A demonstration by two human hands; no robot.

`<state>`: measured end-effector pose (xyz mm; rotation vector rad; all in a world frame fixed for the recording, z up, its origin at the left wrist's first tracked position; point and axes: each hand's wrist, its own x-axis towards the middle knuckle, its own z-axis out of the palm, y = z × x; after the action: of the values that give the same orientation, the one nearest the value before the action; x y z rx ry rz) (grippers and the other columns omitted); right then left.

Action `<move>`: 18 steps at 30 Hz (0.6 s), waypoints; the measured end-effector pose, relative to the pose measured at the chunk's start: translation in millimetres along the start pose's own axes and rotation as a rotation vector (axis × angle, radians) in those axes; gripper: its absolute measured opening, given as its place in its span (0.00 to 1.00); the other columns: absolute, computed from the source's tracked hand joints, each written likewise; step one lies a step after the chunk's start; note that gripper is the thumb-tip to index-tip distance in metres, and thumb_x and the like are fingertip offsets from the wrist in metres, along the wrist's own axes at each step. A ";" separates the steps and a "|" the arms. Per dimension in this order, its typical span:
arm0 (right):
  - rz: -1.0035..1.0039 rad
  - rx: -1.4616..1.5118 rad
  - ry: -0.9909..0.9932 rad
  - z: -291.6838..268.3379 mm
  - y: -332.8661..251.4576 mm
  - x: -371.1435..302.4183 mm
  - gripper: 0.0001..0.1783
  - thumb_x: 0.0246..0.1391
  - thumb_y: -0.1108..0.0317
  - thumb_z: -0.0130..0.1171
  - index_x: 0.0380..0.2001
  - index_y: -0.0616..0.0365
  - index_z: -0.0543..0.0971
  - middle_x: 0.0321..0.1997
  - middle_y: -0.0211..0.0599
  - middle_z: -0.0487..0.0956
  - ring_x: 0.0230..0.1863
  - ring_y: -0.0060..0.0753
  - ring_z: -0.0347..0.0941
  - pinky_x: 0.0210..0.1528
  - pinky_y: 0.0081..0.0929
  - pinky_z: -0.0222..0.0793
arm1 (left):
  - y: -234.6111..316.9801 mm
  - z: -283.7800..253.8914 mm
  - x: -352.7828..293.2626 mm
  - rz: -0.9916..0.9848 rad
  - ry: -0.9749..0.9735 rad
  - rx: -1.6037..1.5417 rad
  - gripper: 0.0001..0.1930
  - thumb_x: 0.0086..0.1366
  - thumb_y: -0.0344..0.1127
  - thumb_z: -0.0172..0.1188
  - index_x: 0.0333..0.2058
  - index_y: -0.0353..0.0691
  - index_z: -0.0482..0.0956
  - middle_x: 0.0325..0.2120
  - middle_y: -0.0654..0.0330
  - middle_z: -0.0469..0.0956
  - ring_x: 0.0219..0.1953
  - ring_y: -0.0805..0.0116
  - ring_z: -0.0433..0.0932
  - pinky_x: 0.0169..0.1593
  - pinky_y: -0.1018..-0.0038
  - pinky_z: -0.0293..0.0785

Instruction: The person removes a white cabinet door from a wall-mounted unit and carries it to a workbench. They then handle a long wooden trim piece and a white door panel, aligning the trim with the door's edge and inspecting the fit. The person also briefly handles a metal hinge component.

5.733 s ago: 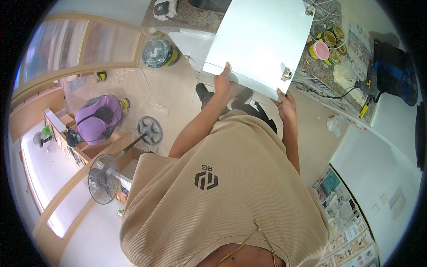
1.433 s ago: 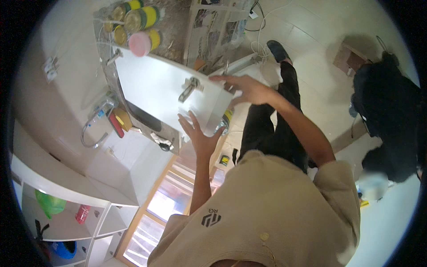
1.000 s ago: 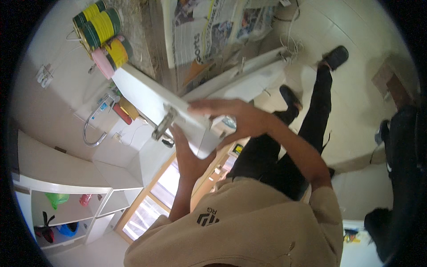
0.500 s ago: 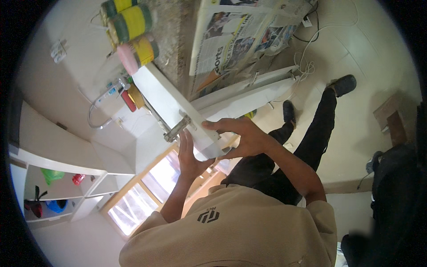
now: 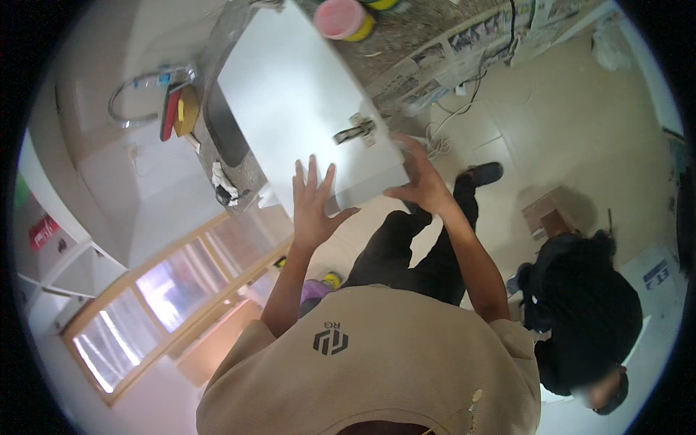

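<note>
Left hand (image 5: 315, 212) splays over a flat white rectangular panel (image 5: 297, 94); right hand (image 5: 426, 184) brackets its corner, digits apart.

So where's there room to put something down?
The floor between the black shoe and the plastic bag looks bare. It's crowded around the right hand, with the white board and cable close, and between the board and the pink tub.

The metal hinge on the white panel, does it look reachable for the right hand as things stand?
Probably yes: the right hand is at the right edge of the white panel, close to the metal hinge, and nothing visible stands in between.
</note>
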<state>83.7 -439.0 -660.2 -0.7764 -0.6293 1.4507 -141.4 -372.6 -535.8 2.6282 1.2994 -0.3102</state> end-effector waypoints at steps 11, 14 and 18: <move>0.292 -0.253 0.257 25.5 -43.2 -2.6 0.31 0.55 0.73 0.67 0.62 0.59 0.70 0.50 0.38 0.80 0.50 0.27 0.76 0.50 0.28 0.73 | -118.5 86.1 -151.8 -0.849 0.347 -1.892 0.26 0.71 0.38 0.59 0.63 0.34 0.66 0.58 0.52 0.71 0.59 0.57 0.72 0.58 0.59 0.74; 0.361 -0.414 0.313 33.8 -50.6 2.6 0.27 0.55 0.66 0.69 0.56 0.62 0.74 0.49 0.38 0.80 0.48 0.27 0.76 0.49 0.29 0.73 | -122.3 98.0 -143.6 -0.706 0.375 -2.033 0.21 0.71 0.35 0.59 0.59 0.34 0.70 0.54 0.56 0.74 0.55 0.62 0.75 0.55 0.61 0.78; 0.380 -0.593 0.374 59.1 -61.8 8.5 0.28 0.54 0.60 0.71 0.53 0.65 0.75 0.48 0.37 0.79 0.48 0.31 0.75 0.48 0.32 0.72 | -113.1 104.5 -140.6 -0.705 0.513 -2.081 0.16 0.70 0.33 0.60 0.53 0.34 0.74 0.48 0.59 0.77 0.51 0.66 0.77 0.55 0.61 0.79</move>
<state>76.2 -423.3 -576.0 -1.6626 -0.6480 1.4067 -325.7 -439.3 -607.0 0.4468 1.2340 1.0761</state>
